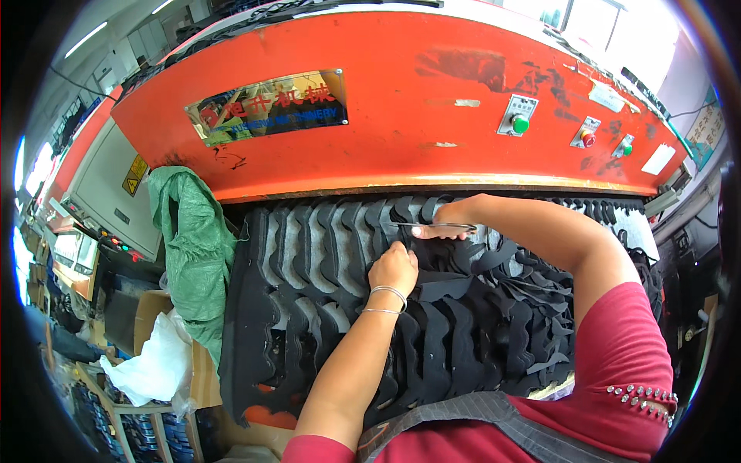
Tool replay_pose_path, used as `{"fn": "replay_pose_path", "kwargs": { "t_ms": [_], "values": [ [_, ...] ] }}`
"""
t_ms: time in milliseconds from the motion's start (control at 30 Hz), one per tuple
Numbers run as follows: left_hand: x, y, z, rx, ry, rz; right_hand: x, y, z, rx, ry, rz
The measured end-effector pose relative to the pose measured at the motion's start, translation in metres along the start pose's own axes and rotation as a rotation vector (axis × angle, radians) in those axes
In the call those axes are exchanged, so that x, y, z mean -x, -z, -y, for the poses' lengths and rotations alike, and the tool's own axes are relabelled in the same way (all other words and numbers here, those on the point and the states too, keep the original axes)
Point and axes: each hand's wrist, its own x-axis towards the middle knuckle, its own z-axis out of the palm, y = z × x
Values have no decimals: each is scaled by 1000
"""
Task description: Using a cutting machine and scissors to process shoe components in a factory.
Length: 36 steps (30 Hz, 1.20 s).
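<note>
My right hand (451,220) is closed around a pair of small metal scissors (403,224), its blades pointing left over the far rows of material. Just nearer and to the left, my left hand (392,270) has its fingers closed at a black wavy-edged strip (376,231); the exact grip is partly hidden. Rows of such black strips, with grey bands showing between them, cover the black sheet (243,309) under both hands. A loose heap of cut black pieces (532,289) lies to the right of my left hand.
A large orange machine (386,69) stands along the far side, with green and red buttons (589,139) at its right. A green woven sack (185,247) hangs at the left, above a white plastic bag (150,366) and a cardboard box (204,378).
</note>
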Motion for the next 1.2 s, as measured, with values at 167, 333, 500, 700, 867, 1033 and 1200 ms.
{"fn": "replay_pose_path", "kwargs": {
  "t_ms": [167, 333, 500, 700, 867, 1033, 1200],
  "values": [
    [5, 4, -6, -39, 17, 13, 7, -20, -26, -230, -3, -81],
    [27, 9, 0, 153, -253, 138, 41, -63, -49, 46, 118, 14],
    [-14, 17, 21, 978, 163, -224, 82, -61, -57, 433, 99, -56],
    [-27, 0, 19, 1116, 467, 236, 105, -7, -80, 309, 58, -605],
    [-23, -23, 7, 569, 352, 6, 66, -4, -62, 107, 276, -316],
    [-2, -23, 6, -70, 54, -358, 27, -2, -35, 202, 227, -124],
    [13, -18, -13, 0, 225, -343, 13, 5, -21, 227, 262, -179]
  ]
}}
